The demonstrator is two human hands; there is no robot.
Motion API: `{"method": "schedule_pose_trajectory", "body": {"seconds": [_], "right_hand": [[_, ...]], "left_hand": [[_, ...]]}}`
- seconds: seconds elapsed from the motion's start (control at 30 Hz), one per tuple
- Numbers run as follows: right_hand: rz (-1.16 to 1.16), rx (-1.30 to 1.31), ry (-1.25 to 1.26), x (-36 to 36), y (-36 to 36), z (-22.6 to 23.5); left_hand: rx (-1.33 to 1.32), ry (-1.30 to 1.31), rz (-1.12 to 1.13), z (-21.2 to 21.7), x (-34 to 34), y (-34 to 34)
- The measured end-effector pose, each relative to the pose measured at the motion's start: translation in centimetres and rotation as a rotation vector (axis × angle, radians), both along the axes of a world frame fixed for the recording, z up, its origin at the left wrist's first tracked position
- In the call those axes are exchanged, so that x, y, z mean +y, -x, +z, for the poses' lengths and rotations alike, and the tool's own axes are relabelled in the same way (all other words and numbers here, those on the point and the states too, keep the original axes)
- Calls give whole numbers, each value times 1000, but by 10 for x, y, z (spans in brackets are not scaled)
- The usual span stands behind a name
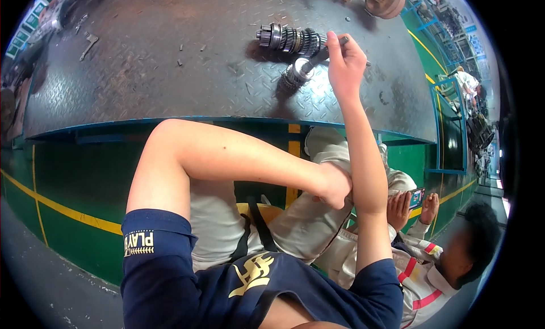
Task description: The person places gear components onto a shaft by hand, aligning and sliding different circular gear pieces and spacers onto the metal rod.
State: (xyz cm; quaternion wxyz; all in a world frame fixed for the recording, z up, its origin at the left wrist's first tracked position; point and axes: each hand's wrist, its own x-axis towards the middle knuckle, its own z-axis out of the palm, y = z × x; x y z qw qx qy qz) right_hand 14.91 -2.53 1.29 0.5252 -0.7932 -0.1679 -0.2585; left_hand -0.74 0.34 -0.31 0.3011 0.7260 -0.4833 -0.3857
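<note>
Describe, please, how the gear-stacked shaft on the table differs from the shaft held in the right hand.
The gear-stacked shaft shows ridged gears packed along its visible length; the held shaft shows a plain dark stem with a bright ring away from the right hand. The gear-stacked shaft lies on the table, nearly level across the picture; the held shaft slants down-left from the hand. Both look metallic.
</note>
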Motion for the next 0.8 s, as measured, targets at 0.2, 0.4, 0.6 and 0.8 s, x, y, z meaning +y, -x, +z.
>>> {"method": "schedule_pose_trajectory", "body": {"seconds": [0.2,0.4,0.6,0.8], "right_hand": [[29,75,-65,-2,-9,-10],[45,100,-226,-11,-15,-15],[13,112,-247,-15,-17,-18],[-17,135,-205,-20,-18,-20]], "left_hand": [[31,-42,9,6,1,-2],[3,-21,7,-8,-5,-1],[-70,68,73,-22,-13,4],[-42,107,72,-20,-15,3]]}}
